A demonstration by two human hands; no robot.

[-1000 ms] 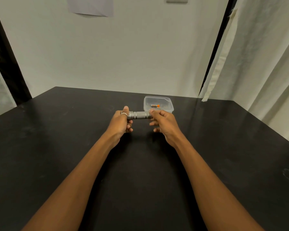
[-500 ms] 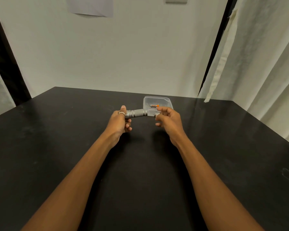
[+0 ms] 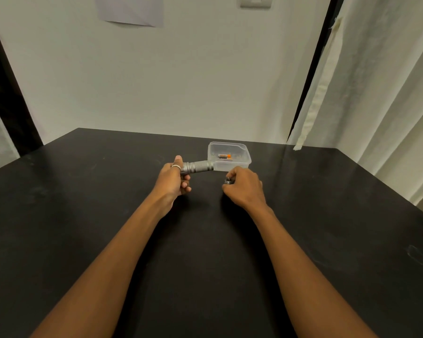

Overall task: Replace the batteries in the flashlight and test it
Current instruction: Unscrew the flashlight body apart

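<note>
My left hand (image 3: 172, 181) grips the head end of a grey metal flashlight (image 3: 197, 166), whose body points right toward a clear plastic box (image 3: 239, 164). Its right end is bare, with the cap off. My right hand (image 3: 246, 187) sits low over the black table (image 3: 83, 215), fingers pinched on the small round tail cap (image 3: 228, 181). An orange and grey battery (image 3: 225, 156) lies inside the box.
The box stands near the table's far edge by a white wall. A white curtain (image 3: 376, 93) hangs along the right side. A dark post stands at the left.
My right hand has come off the flashlight's right end with the tail cap and dropped down to the table. The left hand keeps the flashlight body, slightly raised.
</note>
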